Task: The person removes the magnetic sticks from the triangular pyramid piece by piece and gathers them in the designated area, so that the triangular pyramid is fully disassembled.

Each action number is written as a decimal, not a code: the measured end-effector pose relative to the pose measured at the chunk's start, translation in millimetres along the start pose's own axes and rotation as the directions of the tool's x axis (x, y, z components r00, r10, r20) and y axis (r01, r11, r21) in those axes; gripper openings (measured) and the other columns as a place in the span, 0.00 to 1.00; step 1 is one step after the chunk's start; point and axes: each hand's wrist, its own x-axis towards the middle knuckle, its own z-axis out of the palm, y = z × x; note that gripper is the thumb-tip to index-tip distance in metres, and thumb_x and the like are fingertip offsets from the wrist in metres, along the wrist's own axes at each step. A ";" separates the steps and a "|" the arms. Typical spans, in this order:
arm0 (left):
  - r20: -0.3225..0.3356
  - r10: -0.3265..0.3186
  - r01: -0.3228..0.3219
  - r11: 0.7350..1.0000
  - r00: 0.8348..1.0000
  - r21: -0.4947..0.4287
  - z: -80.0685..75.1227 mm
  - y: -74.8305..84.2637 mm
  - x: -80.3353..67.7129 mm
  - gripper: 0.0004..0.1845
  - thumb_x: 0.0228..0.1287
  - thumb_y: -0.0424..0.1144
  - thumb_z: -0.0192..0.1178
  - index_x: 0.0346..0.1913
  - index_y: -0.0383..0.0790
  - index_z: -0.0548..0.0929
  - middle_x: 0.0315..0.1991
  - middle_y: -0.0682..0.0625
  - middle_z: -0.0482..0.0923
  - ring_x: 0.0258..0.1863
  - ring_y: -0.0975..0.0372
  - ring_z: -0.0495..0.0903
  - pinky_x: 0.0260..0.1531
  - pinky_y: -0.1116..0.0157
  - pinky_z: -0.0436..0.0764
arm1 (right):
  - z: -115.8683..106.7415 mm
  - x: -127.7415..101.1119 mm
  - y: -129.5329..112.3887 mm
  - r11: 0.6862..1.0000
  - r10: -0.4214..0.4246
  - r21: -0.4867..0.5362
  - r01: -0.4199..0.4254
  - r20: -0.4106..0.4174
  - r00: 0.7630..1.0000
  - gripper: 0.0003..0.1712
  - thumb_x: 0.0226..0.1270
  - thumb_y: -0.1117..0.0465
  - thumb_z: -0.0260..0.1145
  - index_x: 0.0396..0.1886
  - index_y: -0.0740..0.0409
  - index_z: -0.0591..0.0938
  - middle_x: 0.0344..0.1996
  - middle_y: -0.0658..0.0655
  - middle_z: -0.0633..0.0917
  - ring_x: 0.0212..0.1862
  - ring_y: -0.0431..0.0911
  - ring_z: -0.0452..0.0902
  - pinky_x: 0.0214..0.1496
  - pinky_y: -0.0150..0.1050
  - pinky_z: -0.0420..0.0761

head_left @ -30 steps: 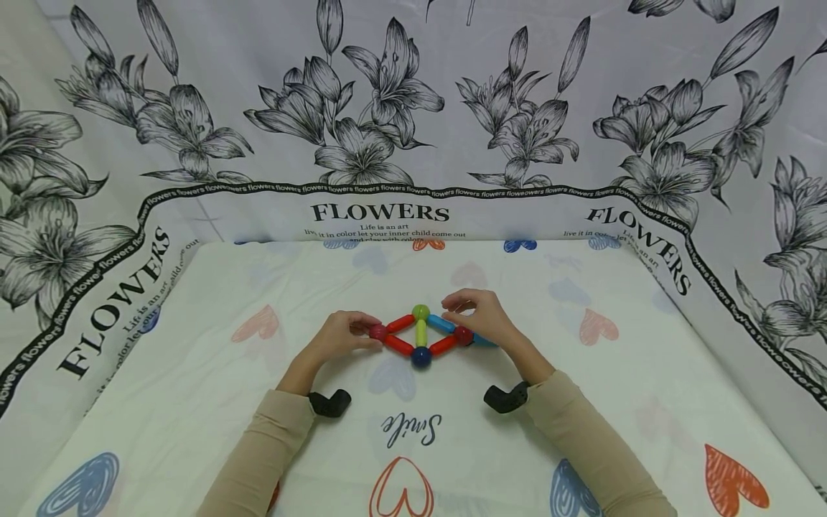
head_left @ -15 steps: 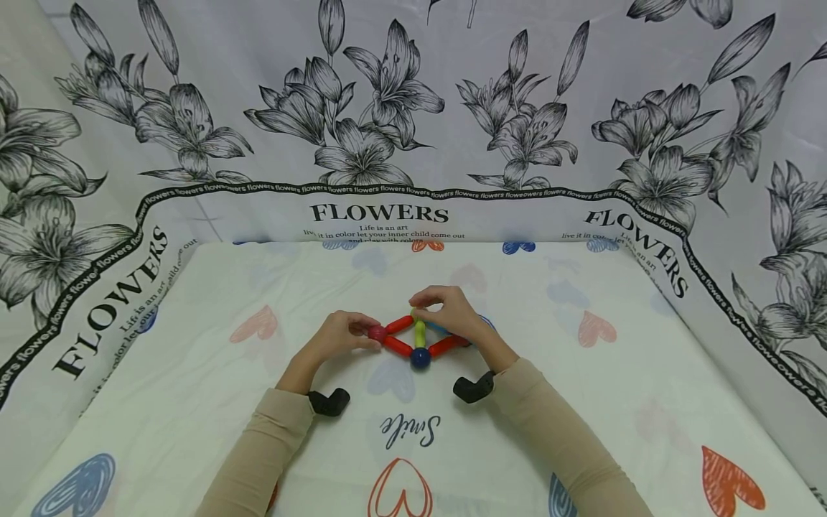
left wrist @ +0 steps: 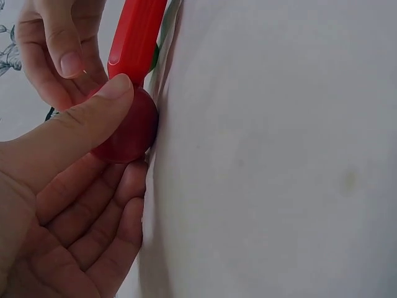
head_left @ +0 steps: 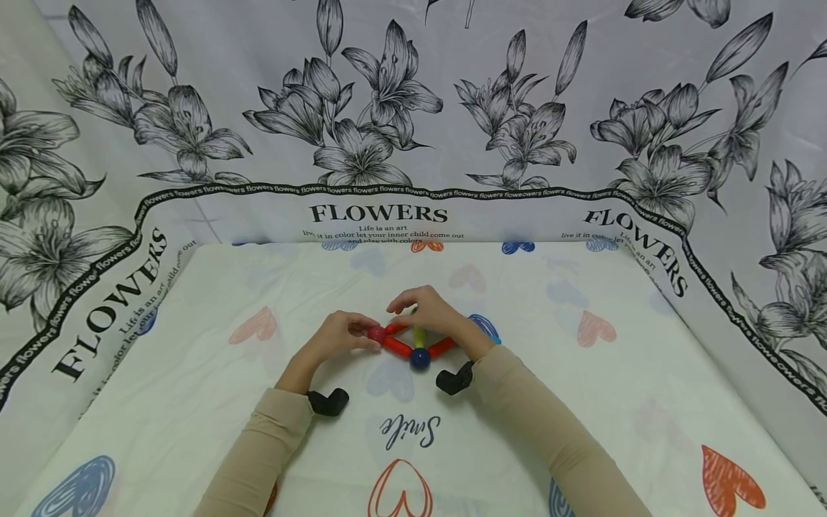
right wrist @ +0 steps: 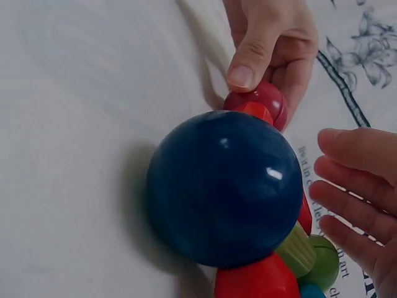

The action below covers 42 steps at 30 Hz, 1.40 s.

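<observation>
A flat diamond of magnetic rods and balls lies on the cloth. Its dark blue ball sits nearest me, with red rods running from it to either side and a yellow-green rod up the middle. My left hand pinches the dark red ball at the left corner, thumb on top. My right hand reaches over the top of the diamond toward the upper left red rod, fingers loosely spread and holding nothing. It hides the green ball from the head view.
The white cloth printed with coloured hearts and the word "Smile" covers the table. A flower-print sheet rises at the back and along both sides. Black wrist cameras sit on both forearms.
My right hand has moved left from the diamond's right corner, across its top, toward the left hand. The left hand has kept its pinch on the dark red ball.
</observation>
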 end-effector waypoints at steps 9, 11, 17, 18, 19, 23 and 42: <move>0.003 -0.015 0.015 1.000 1.000 0.005 0.4 0.2 1.4 0.21 0.49 0.41 0.74 0.46 0.36 0.86 0.41 0.42 0.88 0.42 0.55 0.86 0.47 0.60 0.84 | 3.1 10.8 -0.9 0.997 0.033 -0.074 -0.023 0.124 0.992 0.12 0.57 0.62 0.72 0.40 0.61 0.88 0.40 0.57 0.90 0.44 0.45 0.83 0.51 0.32 0.83; 0.006 -0.023 0.023 1.000 1.000 0.002 -0.2 0.7 1.1 0.21 0.49 0.41 0.74 0.47 0.36 0.86 0.42 0.42 0.88 0.42 0.55 0.86 0.47 0.59 0.84 | 3.4 11.8 -0.7 0.996 0.044 -0.084 -0.032 0.144 0.989 0.11 0.57 0.62 0.73 0.40 0.60 0.88 0.39 0.57 0.90 0.45 0.45 0.84 0.51 0.31 0.83; 0.003 -0.026 0.025 1.000 1.000 0.004 -1.1 2.0 1.1 0.21 0.49 0.41 0.74 0.47 0.36 0.86 0.44 0.42 0.87 0.44 0.54 0.86 0.48 0.58 0.84 | 3.7 11.2 0.1 0.994 0.047 -0.104 -0.031 0.161 0.986 0.10 0.56 0.64 0.73 0.39 0.60 0.89 0.38 0.57 0.90 0.45 0.45 0.85 0.52 0.31 0.83; 0.002 -0.028 0.028 1.000 1.000 0.003 -1.0 1.8 1.4 0.21 0.49 0.41 0.74 0.47 0.37 0.86 0.44 0.42 0.87 0.44 0.54 0.86 0.49 0.58 0.84 | 3.7 10.8 0.0 0.994 0.050 -0.100 -0.034 0.160 0.986 0.10 0.55 0.64 0.73 0.39 0.60 0.89 0.38 0.57 0.90 0.45 0.45 0.85 0.52 0.31 0.83; 0.002 -0.031 0.031 1.000 1.000 0.001 -0.8 1.5 1.6 0.21 0.49 0.42 0.74 0.47 0.37 0.86 0.44 0.42 0.87 0.44 0.55 0.86 0.49 0.58 0.83 | 3.7 10.5 -0.1 0.995 0.052 -0.098 -0.036 0.158 0.986 0.10 0.55 0.65 0.73 0.38 0.60 0.89 0.38 0.57 0.90 0.45 0.45 0.85 0.52 0.31 0.83; 0.001 -0.051 0.051 0.999 0.999 -0.015 -0.3 0.1 1.9 0.21 0.49 0.42 0.75 0.47 0.38 0.86 0.44 0.42 0.87 0.44 0.55 0.86 0.49 0.58 0.83 | 4.5 9.5 0.3 0.995 0.047 -0.098 -0.032 0.155 0.987 0.10 0.55 0.66 0.73 0.39 0.60 0.89 0.38 0.57 0.90 0.45 0.45 0.85 0.51 0.30 0.83; -0.014 -0.052 0.052 0.999 0.999 0.004 2.4 -0.7 0.1 0.21 0.47 0.43 0.75 0.46 0.38 0.87 0.43 0.44 0.88 0.41 0.59 0.85 0.44 0.65 0.83 | 6.8 12.9 9.4 0.986 0.091 -0.144 -0.081 0.065 0.994 0.11 0.59 0.62 0.71 0.41 0.58 0.88 0.39 0.55 0.90 0.41 0.42 0.83 0.48 0.29 0.83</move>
